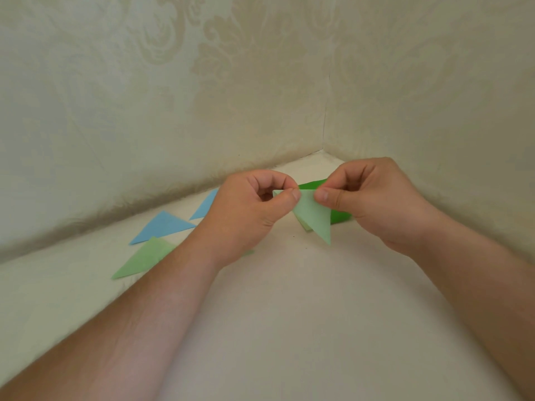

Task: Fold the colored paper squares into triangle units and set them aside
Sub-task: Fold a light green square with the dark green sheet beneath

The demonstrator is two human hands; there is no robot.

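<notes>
A pale green paper (314, 217), folded into a triangle with its tip pointing down, hangs just above the table in the middle. My left hand (252, 209) pinches its top edge from the left with thumb and forefinger. My right hand (373, 198) pinches the same edge from the right. On the table to the left lie folded triangles: a blue one (162, 227), a second blue one (207, 205) partly hidden by my left hand, and a light green one (144, 259) under my left forearm.
A darker green paper (340, 217) lies on the table behind the held triangle, mostly hidden by my hands. Patterned cream walls (260, 96) meet in a corner just beyond the hands. The white tabletop (304, 314) stretches toward me between my forearms.
</notes>
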